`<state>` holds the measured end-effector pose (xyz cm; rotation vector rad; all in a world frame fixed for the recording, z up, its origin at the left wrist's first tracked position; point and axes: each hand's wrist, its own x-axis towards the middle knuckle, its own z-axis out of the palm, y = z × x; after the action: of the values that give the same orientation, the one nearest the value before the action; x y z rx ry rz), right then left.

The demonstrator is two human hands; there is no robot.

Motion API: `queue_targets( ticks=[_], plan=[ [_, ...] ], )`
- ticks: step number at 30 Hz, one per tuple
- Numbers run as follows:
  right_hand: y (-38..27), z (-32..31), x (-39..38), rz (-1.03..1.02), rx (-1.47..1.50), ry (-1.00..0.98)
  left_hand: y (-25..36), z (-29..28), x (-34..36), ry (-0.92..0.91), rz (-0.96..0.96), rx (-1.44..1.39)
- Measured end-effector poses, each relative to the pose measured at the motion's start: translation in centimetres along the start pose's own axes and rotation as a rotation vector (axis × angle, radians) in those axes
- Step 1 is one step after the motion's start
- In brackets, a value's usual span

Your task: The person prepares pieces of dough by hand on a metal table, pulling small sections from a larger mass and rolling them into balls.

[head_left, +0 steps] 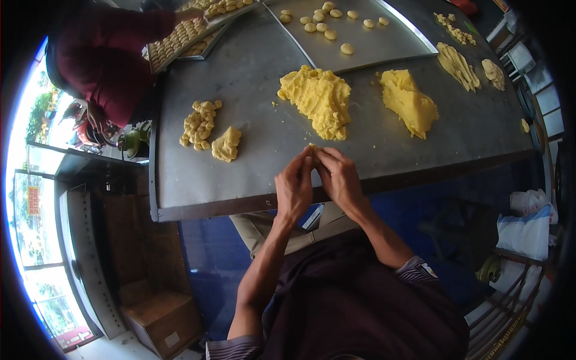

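Note:
My left hand and my right hand meet just above the table's near edge. Their fingertips pinch a small piece of pale yellow dough, mostly hidden by the fingers. Just beyond them lies a rough mound of yellow filling. A smoother yellow block sits to its right. Over on the left are a cluster of small dough balls and a lump of pale dough. Several round flattened pieces are spread on a metal tray at the far side.
A person in a maroon top stands at the far left, beside trays full of rounded pieces. More dough strips and a pale lump lie at the right. The metal table has a dark front edge close to my body.

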<state>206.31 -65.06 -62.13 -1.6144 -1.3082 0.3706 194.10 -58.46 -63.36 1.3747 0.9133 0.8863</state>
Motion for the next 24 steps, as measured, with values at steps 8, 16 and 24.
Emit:
queue_targets(
  ticks=[8, 16, 24],
  plan=[
    [-0.8, 0.7, 0.9, -0.087, 0.247, -0.090, -2.6, -2.2, 2.4, -0.118, 0.243, 0.617],
    [-0.8, 1.2, 0.2, -0.287, -0.320, -0.100, -1.8, -1.1, 1.2, -0.050, 0.165, 0.608],
    [0.4, -1.2, 2.6, 0.304, 0.489, -0.194, -0.5, -2.3, 1.5, -0.179, 0.087, 0.395]
  ],
)
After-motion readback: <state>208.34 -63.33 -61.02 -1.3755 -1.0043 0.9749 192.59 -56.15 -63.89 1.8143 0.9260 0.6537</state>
